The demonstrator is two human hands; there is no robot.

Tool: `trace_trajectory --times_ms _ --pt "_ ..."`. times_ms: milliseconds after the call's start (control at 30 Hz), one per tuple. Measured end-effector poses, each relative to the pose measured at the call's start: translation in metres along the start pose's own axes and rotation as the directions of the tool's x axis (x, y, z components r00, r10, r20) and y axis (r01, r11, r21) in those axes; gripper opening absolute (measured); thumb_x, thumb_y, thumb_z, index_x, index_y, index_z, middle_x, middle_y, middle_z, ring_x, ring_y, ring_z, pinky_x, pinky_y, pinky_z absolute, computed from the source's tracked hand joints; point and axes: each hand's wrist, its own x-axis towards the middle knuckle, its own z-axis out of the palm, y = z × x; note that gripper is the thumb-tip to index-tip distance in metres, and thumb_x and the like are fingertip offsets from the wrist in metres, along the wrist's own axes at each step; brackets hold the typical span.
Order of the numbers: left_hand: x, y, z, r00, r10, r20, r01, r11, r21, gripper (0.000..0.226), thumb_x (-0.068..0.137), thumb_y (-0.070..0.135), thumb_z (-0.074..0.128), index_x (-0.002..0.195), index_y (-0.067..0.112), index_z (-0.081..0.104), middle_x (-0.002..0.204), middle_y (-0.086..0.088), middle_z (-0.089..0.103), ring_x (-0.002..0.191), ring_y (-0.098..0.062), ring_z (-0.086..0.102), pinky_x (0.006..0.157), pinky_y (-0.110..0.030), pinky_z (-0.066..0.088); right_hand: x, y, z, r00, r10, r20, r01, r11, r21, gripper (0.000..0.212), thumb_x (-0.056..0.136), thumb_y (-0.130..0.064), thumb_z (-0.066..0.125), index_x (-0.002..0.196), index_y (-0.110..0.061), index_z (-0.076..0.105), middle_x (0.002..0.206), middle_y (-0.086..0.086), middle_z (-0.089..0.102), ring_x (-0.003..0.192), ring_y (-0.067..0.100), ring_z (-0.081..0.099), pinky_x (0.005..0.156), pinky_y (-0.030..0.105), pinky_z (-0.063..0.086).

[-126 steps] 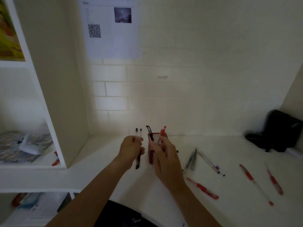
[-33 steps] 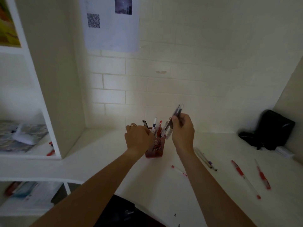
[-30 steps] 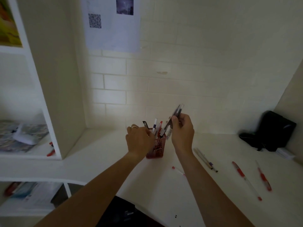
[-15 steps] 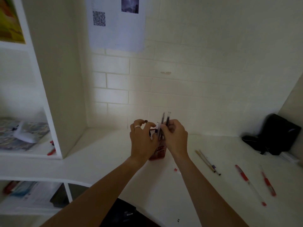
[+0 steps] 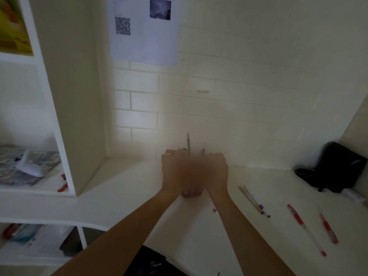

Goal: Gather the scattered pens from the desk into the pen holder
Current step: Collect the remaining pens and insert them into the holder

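The desk [image 5: 258,246] runs across the lower frame, bounded by the brick wall behind and a white shelf unit [image 5: 65,108] at left; open room lies at right. At centre frame the left hand [image 5: 175,172] and right hand [image 5: 216,172] press together around the pen holder [image 5: 192,193], of which only the base shows; both hands are blurred, so their grip cannot be told. Pen tops [image 5: 188,144] project above the knuckles.

Risks: the holder, crowded and squeezed from both sides, may tip on release; a snagged pen could lift out.

Still loose at lower right: two pale pens [image 5: 253,201], a long red pen [image 5: 304,229], a shorter red pen [image 5: 327,228]; a small red piece [image 5: 214,210] lies beside the right forearm. A black bag [image 5: 336,166] limits reach at far right.
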Motion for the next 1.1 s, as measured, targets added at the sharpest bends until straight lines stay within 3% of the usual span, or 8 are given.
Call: trace_trajectory --times_ms 100,233,433,567,700,867,967,1100 --pt "0.002 0.001 -0.004 0.999 0.045 0.028 -0.045 0.999 -0.011 0.015 0.088 0.030 0.065 0.083 0.017 0.059 0.083 -0.002 0.059 0.080 -0.015 0.055 0.065 -0.020 0.043 -0.003 0.001 0.001 1.000 -0.021 0.018 0.022 0.999 -0.046 0.022 0.094 -0.035 0.067 0.100 -0.014 0.072 0.098 0.001 0.060 0.079 0.008 0.054 0.061 0.001 0.036" --pt "0.001 0.001 -0.005 0.994 0.096 0.050 -0.097 0.995 0.022 0.017 0.092 0.031 0.064 0.083 0.021 0.053 0.070 0.005 0.060 0.067 -0.014 0.058 0.059 -0.030 0.050 -0.007 0.000 0.001 0.999 -0.026 -0.022 0.027 0.999 0.043 0.019 0.095 -0.033 0.066 0.109 -0.021 0.062 0.097 -0.002 0.060 0.078 0.006 0.055 0.062 0.005 0.040" --pt "-0.003 -0.004 -0.004 0.966 0.233 0.113 -0.244 0.965 0.097 0.004 0.096 0.025 0.061 0.094 0.023 0.058 0.080 0.009 0.058 0.069 -0.007 0.054 0.061 -0.014 0.041 -0.004 -0.013 -0.008 0.982 -0.125 -0.145 0.153 0.968 0.200 0.023 0.101 -0.027 0.057 0.122 -0.022 0.063 0.100 -0.006 0.061 0.087 0.003 0.060 0.071 0.008 0.047" --pt "-0.008 -0.009 -0.002 0.946 0.292 0.143 -0.312 0.939 0.142 0.008 0.096 0.017 0.060 0.101 0.022 0.064 0.084 0.012 0.051 0.076 -0.011 0.050 0.065 -0.020 0.040 0.006 -0.015 -0.014 0.989 -0.045 -0.141 0.087 0.949 0.303 0.011 0.100 -0.025 0.058 0.101 -0.023 0.069 0.092 -0.011 0.068 0.084 0.006 0.064 0.072 0.015 0.049" --pt "-0.009 -0.013 0.001 0.969 0.224 0.106 -0.228 0.973 0.021 0.011 0.094 0.014 0.061 0.099 0.023 0.064 0.088 0.011 0.062 0.083 -0.012 0.058 0.073 -0.032 0.049 0.008 -0.006 -0.016 0.982 0.118 -0.148 -0.050 0.916 0.399 0.014 0.098 -0.029 0.060 0.091 -0.024 0.070 0.083 -0.007 0.070 0.079 0.013 0.067 0.072 0.023 0.052" --pt "-0.005 -0.005 -0.003 0.987 0.152 0.060 -0.144 0.982 -0.119 0.014 0.094 0.008 0.061 0.102 0.018 0.066 0.095 0.004 0.065 0.087 0.000 0.058 0.073 -0.007 0.043 0.010 0.006 -0.018 0.964 0.224 -0.143 -0.135 0.876 0.463 0.026 0.103 -0.025 0.051 0.094 -0.021 0.075 0.078 -0.001 0.071 0.062 0.004 0.062 0.067 0.027 0.055" --pt "-0.004 -0.011 -0.002 0.968 0.220 0.122 -0.217 0.976 -0.037 0.019 0.092 0.004 0.059 0.099 0.020 0.068 0.093 0.008 0.068 0.086 -0.006 0.059 0.077 -0.023 0.051 0.009 0.004 -0.020 0.964 0.189 -0.187 -0.095 0.902 0.421 0.024 0.103 -0.024 0.052 0.096 -0.020 0.074 0.080 -0.001 0.071 0.062 0.002 0.063 0.066 0.023 0.053" --pt "-0.005 -0.016 0.001 0.959 0.242 0.147 -0.264 0.952 0.154 0.008 0.091 0.022 0.061 0.091 0.025 0.068 0.086 0.010 0.067 0.086 -0.014 0.059 0.078 -0.044 0.051 0.009 -0.003 -0.021 0.973 0.028 -0.229 0.058 0.930 0.363 0.008 0.098 -0.023 0.062 0.097 -0.020 0.069 0.086 -0.007 0.070 0.077 0.011 0.068 0.070 0.024 0.056"
